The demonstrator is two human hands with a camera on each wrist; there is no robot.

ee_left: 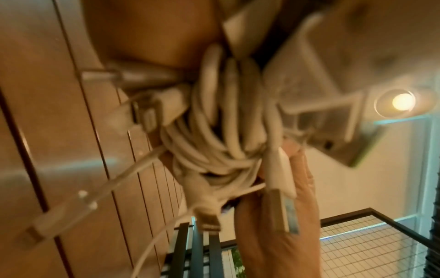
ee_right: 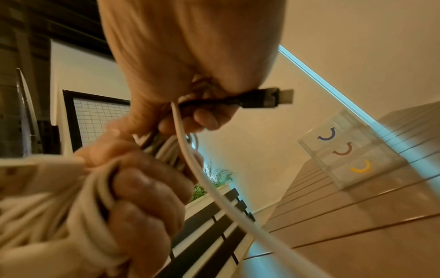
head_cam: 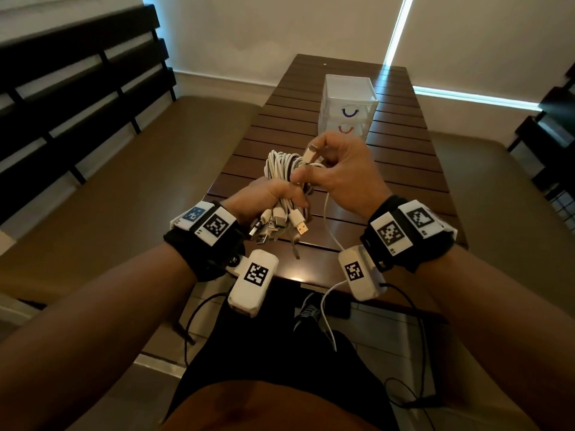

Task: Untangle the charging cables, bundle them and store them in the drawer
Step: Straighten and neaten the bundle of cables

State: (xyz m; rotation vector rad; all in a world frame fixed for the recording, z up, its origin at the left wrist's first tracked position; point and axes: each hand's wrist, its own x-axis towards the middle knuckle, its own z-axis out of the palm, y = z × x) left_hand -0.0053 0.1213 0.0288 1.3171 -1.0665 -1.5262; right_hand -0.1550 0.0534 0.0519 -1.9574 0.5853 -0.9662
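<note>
My left hand grips a bundle of white charging cables above the near end of the wooden table; several plugs hang below the fist. My right hand sits just right of the bundle and pinches a white plug. It also holds a loose white cable, which trails down past the table edge. The right wrist view shows a black plug sticking out of my right hand, the loose cable, and my left hand around the coils. The left wrist view is blurred on the bundle.
A small clear drawer unit stands mid-table beyond my hands, drawers shut, with blue, red and yellow handles. Padded benches with dark slatted backs flank the table. Thin black wrist-camera wires hang near my lap.
</note>
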